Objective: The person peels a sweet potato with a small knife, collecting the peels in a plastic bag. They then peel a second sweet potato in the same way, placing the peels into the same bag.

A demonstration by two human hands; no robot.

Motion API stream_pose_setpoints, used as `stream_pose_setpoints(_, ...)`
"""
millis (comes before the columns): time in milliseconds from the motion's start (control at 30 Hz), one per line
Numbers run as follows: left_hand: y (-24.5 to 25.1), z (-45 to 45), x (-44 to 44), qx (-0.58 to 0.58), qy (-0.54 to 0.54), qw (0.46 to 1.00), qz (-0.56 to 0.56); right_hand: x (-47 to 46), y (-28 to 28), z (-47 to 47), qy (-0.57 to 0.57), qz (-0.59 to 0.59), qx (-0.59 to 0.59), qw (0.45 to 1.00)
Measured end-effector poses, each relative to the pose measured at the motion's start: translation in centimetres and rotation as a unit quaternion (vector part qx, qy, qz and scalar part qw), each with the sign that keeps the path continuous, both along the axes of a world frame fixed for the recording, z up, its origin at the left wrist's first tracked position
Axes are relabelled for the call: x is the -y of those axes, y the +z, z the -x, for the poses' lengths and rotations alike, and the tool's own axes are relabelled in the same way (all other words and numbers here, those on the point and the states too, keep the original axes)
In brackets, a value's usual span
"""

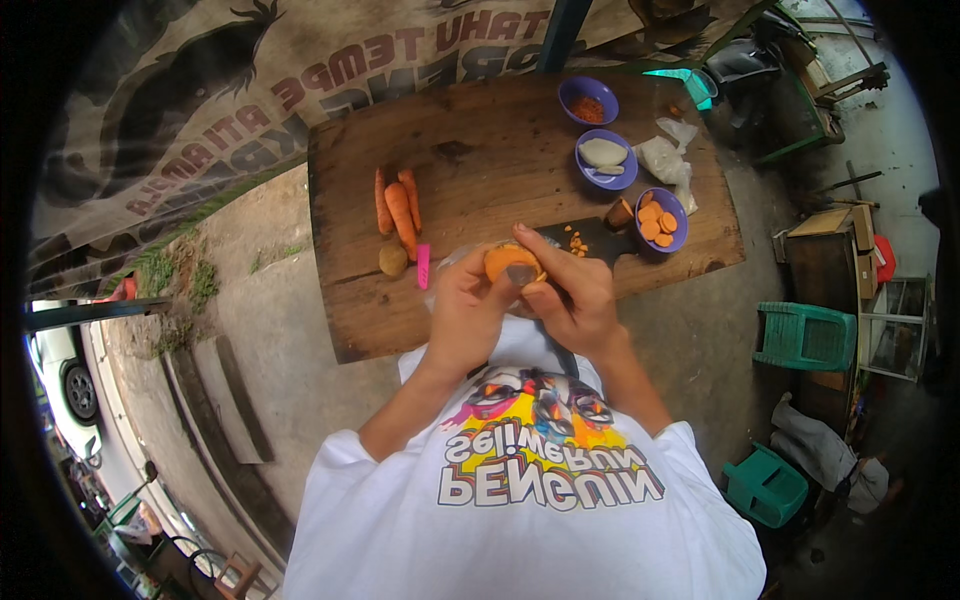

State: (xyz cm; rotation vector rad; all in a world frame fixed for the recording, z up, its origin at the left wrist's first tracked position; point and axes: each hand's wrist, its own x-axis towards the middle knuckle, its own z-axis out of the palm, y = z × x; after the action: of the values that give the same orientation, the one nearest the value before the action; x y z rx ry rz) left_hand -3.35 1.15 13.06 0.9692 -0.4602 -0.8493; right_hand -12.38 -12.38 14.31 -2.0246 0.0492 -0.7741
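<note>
Both hands meet over the near edge of a wooden table (480, 165). Between them is a thick orange piece of root vegetable (501, 261), with a yellowish rim. My left hand (469, 307) grips it from the left side. My right hand (574, 300) closes around its right side, index finger raised along the top. A small grey blade-like part (523, 275) lies against the piece near both thumbs; its handle is hidden. Behind the hands, clear plastic (442, 262) partly shows. A dark cutting board (592, 234) carries small orange bits (577, 244).
Carrots (400, 210), a round brown potato-like vegetable (392, 259) and a pink tool (424, 266) lie left. Purple bowls hold orange shreds (587, 109), pale pieces (603, 153) and orange slices (657, 220). Plastic bags (664, 160) lie beside them. Green stools (806, 336) stand right.
</note>
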Motion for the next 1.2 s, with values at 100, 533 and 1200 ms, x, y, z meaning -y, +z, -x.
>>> stream_pose_setpoints(100,0.4,0.1,0.0,0.026,0.016,1.0,0.002,-0.2,0.1,-0.1,0.004,-0.014,0.011,1.0)
stream_pose_setpoints(533,0.6,-1.6,-0.9,-0.024,-0.12,0.992,-0.028,1.2,1.4,1.1,0.058,0.058,-0.048,0.995)
stream_pose_setpoints(1200,1.7,-3.6,-1.8,0.039,-0.215,0.975,-0.048,1.3,2.2,1.5,0.14,-0.008,-0.076,0.987)
